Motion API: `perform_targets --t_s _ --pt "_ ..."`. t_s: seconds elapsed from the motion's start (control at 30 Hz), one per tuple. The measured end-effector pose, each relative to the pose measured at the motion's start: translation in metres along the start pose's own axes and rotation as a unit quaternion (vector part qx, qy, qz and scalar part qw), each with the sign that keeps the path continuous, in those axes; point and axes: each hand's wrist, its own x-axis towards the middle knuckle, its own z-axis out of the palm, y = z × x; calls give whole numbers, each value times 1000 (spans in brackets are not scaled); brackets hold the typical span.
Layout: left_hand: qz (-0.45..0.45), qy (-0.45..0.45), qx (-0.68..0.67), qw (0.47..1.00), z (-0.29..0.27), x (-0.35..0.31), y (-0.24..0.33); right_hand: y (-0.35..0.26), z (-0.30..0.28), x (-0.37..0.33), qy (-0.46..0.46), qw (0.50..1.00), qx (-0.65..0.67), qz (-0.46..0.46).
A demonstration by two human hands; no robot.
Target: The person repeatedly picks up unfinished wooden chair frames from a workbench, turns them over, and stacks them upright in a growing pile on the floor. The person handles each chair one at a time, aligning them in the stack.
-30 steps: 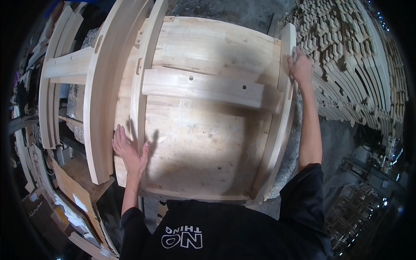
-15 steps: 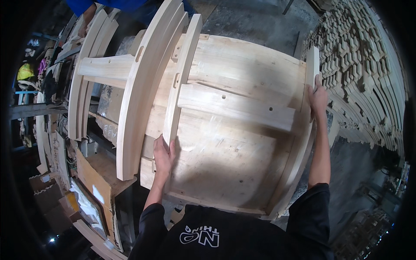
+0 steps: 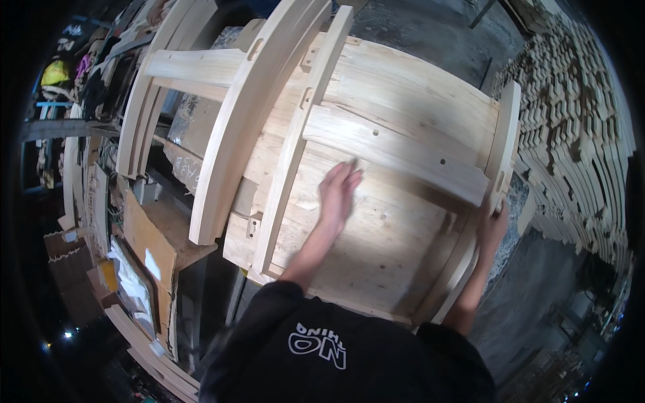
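Observation:
My left hand (image 3: 340, 196) is in the air over a broad pale wooden board (image 3: 376, 242), its fingers stretched out, slightly blurred and holding nothing. On the board's left part lies a long wooden rail (image 3: 289, 171) with a slot in it. A crosspiece (image 3: 403, 151) with two round holes meets that rail at its left end. Its other end comes close to a curved right rail (image 3: 505, 134), and a gap shows there. My right hand (image 3: 492, 227) grips the outer side of this curved rail, just below the crosspiece end; some fingers are hidden.
Left of the board stands a joined wooden frame with a large curved rail (image 3: 232, 148) and a crossbar (image 3: 195, 66). Cardboard (image 3: 149, 232) leans at lower left. A tall stack of curved wooden parts (image 3: 564, 127) fills the right side.
My left hand has let go of the left rail and moved right, over the board. My right hand has moved down the curved rail toward me. The other person's hand has left the view.

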Motion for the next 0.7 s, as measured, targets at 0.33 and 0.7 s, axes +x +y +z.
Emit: perform_targets --t_s 0.33,0.7 --pt "24 80 -206 975 100 41 -21 24 -19 -128 81 991 101 24" --pt "223 -310 -259 887 246 -223 144 -58 -161 -110 259 891 360 -102"
